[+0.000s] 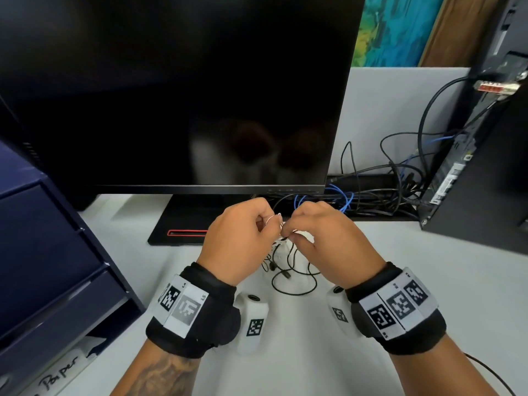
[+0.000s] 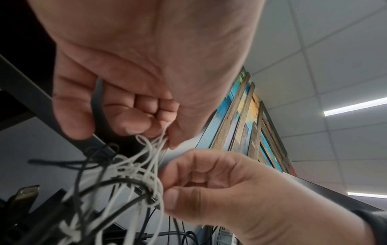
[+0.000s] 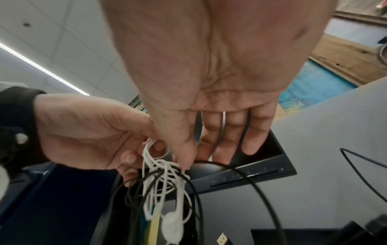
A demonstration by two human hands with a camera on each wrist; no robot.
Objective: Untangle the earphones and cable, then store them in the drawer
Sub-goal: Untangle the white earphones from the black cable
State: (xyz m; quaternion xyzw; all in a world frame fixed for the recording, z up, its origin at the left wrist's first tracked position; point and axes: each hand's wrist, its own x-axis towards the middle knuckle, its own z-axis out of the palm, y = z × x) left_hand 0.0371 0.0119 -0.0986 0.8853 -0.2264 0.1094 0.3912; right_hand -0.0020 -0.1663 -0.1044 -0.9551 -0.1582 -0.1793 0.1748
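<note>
A tangle of white earphones (image 3: 165,182) and a black cable (image 3: 261,190) hangs between my two hands above the white desk (image 1: 400,281). My left hand (image 1: 275,221) pinches loops of the white wire (image 2: 155,149) between thumb and fingertips. Close to its right, my right hand (image 1: 288,234) pinches the white wire at the knot (image 2: 156,185) where the black cable crosses it; its other fingers (image 3: 251,132) stay fairly straight. One earbud (image 3: 171,227) dangles below. The cable's loops (image 1: 294,278) trail onto the desk, and its USB plug (image 3: 223,238) hangs low. A blue drawer unit (image 1: 43,252) stands at the left, drawers shut.
A large dark monitor (image 1: 171,95) on a black stand (image 1: 183,224) is right behind my hands. A black computer tower (image 1: 485,167) stands at the right, with a heap of black and blue cables (image 1: 385,190) beside it. A handwritten paper label (image 1: 57,378) lies below the drawers.
</note>
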